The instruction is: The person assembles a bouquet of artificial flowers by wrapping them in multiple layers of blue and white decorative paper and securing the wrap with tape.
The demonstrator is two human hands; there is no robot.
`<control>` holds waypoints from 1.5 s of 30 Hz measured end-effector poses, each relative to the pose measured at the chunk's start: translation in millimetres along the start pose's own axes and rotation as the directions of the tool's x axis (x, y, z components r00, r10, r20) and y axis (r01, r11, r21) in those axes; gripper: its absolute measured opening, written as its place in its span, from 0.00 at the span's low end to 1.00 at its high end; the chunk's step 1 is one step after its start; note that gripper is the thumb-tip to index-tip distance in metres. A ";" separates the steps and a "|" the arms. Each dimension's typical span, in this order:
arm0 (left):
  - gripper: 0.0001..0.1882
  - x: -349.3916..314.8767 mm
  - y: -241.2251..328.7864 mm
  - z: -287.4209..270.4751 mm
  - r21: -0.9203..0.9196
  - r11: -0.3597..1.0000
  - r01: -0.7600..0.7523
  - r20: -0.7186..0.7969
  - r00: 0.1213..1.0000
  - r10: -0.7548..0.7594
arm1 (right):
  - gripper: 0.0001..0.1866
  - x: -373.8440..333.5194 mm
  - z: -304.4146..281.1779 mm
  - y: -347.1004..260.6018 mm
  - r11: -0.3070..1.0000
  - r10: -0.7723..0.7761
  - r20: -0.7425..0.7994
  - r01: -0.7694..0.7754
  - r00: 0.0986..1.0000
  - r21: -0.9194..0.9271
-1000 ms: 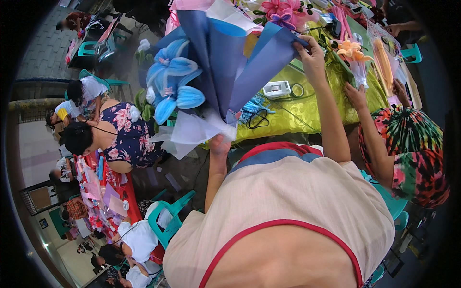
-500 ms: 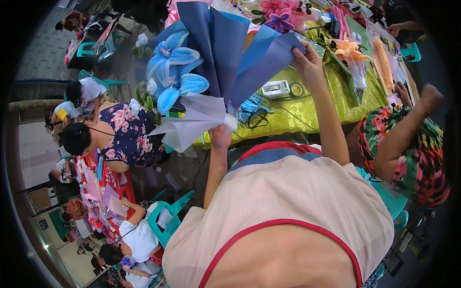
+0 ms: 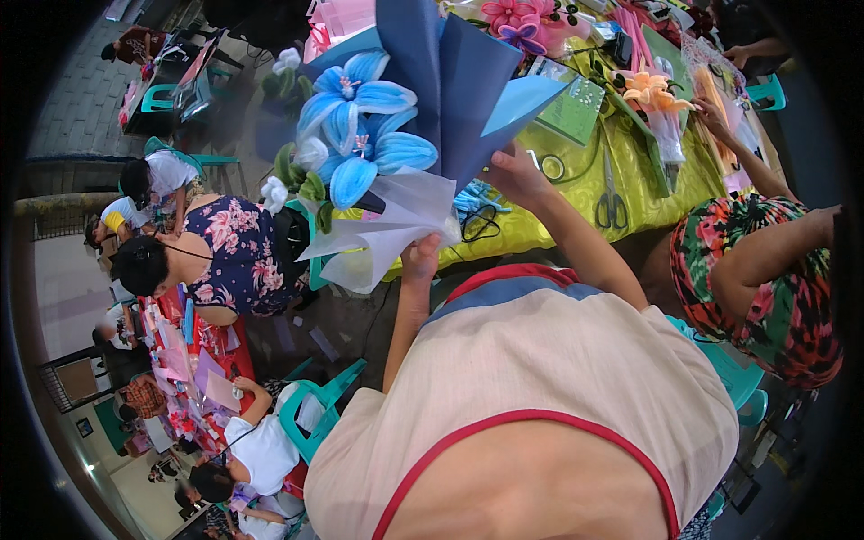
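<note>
The person held a bouquet (image 3: 396,135) up in front of their chest, above the near edge of a table (image 3: 576,193) draped in yellow-green cloth. The left hand (image 3: 421,256) was clamped around the bouquet's base, where white tissue (image 3: 378,229) gathered to a point. The right hand (image 3: 513,173) pinched the edge of the dark blue wrap (image 3: 459,81) — fingers closed on the paper. Blue flowers (image 3: 355,126) sat inside the wrap, facing left. Scissors (image 3: 612,202) lay on the table just beyond the right hand. To the right, another person in a bright patterned top (image 3: 765,270) reached an arm toward the table — their hand well apart from the bouquet.
</note>
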State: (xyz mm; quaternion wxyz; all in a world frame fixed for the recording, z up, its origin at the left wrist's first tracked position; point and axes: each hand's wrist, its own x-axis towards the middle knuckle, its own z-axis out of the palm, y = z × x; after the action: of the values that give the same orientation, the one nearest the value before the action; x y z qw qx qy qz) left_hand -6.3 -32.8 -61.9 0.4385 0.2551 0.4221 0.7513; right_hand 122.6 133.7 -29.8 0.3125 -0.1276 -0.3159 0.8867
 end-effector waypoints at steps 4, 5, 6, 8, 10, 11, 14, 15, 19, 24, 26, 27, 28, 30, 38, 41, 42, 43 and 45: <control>0.34 -1.8 9.5 14.4 -0.071 0.995 0.074 0.040 0.997 -0.071 | 0.39 10.8 -8.9 7.1 0.996 -0.031 0.088 0.023 0.996 0.083; 0.34 -2.5 8.9 15.6 -0.068 0.995 0.071 0.034 0.997 -0.068 | 0.38 12.0 -9.8 7.2 0.996 -0.034 0.095 0.025 0.995 0.088; 0.34 -3.0 8.2 16.9 -0.066 0.996 0.068 0.028 0.997 -0.066 | 0.37 12.4 -11.1 6.8 0.996 -0.018 0.098 0.010 0.995 0.089; 0.34 -4.5 1.4 10.0 -0.003 1.000 0.005 0.003 1.000 -0.005 | 0.35 13.0 -9.3 5.1 0.995 0.013 0.106 -0.023 0.994 0.092; 0.34 -8.3 -4.2 7.1 -0.003 1.000 -0.001 -0.031 1.000 0.001 | 0.32 11.3 -4.5 3.8 0.998 0.035 0.019 -0.036 0.999 0.061; 0.33 -10.1 -6.1 6.9 -0.003 1.000 -0.003 -0.047 0.999 0.003 | 0.30 10.3 -1.0 2.6 0.998 0.044 -0.026 -0.043 0.999 0.045; 0.33 -12.7 -10.3 9.5 -0.029 1.000 0.010 -0.112 0.994 -0.013 | 0.26 11.4 9.1 -2.4 0.998 0.051 -0.233 -0.039 0.971 0.057; 0.33 -13.0 -10.6 10.1 -0.012 1.000 -0.002 -0.123 0.992 0.001 | 0.26 12.8 6.5 -1.9 0.996 0.064 -0.285 -0.043 0.956 0.079; 0.35 -6.4 3.4 30.8 0.049 0.998 -0.030 -0.155 0.987 0.037 | 0.25 16.7 -7.0 -2.2 0.994 0.085 -0.438 -0.049 0.895 0.094; 0.38 -0.1 13.9 39.0 0.140 0.988 -0.061 -0.206 0.974 0.090 | 0.25 17.3 -12.4 -3.1 0.999 0.044 -0.513 -0.045 0.857 0.012; 0.38 2.3 15.3 40.0 0.119 0.989 -0.084 -0.212 0.971 0.108 | 0.24 17.9 -7.6 -5.2 0.998 0.061 -0.554 -0.056 0.830 0.026; 0.38 2.5 15.2 40.2 0.064 0.992 -0.110 -0.199 0.973 0.120 | 0.24 18.1 -8.8 -4.7 0.999 0.051 -0.563 -0.043 0.825 0.027; 0.37 3.0 15.2 40.6 0.009 0.991 -0.135 -0.184 0.974 0.135 | 0.24 18.7 -11.0 -4.8 0.999 0.040 -0.573 -0.029 0.819 0.028; 0.37 4.4 16.1 39.5 -0.062 0.986 -0.152 -0.142 0.980 0.141 | 0.24 20.8 -16.4 -7.8 0.999 0.032 -0.584 -0.024 0.811 0.022; 0.40 11.3 27.2 23.7 0.005 0.994 -0.108 0.028 0.994 0.108 | 0.29 16.7 -11.2 -25.0 0.994 0.060 -0.448 -0.096 0.892 -0.057; 0.40 20.4 32.7 16.3 0.001 0.997 -0.078 0.083 0.993 0.078 | 0.30 16.4 -16.4 -36.0 0.959 0.159 -0.362 -0.231 0.918 -0.165; 0.40 23.6 34.1 14.8 -0.009 0.998 -0.058 0.113 0.992 0.059 | 0.30 17.4 -17.6 -37.7 0.949 0.155 -0.348 -0.238 0.924 -0.208; 0.39 26.6 38.6 17.7 -0.020 1.000 -0.020 0.158 0.987 0.023 | 0.30 18.5 -17.7 -39.2 0.937 0.153 -0.334 -0.244 0.930 -0.250; 0.39 27.2 39.3 21.4 -0.096 0.994 0.046 0.181 0.983 -0.028 | 0.31 19.1 -17.2 -41.9 0.908 0.155 -0.315 -0.260 0.936 -0.328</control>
State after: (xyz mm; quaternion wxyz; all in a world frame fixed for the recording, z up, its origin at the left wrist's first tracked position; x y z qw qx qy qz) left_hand -20.8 -10.5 -16.9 0.5009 0.2918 0.3474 0.7371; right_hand 135.0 179.4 -16.8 0.2280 -0.3415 -0.4116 0.8136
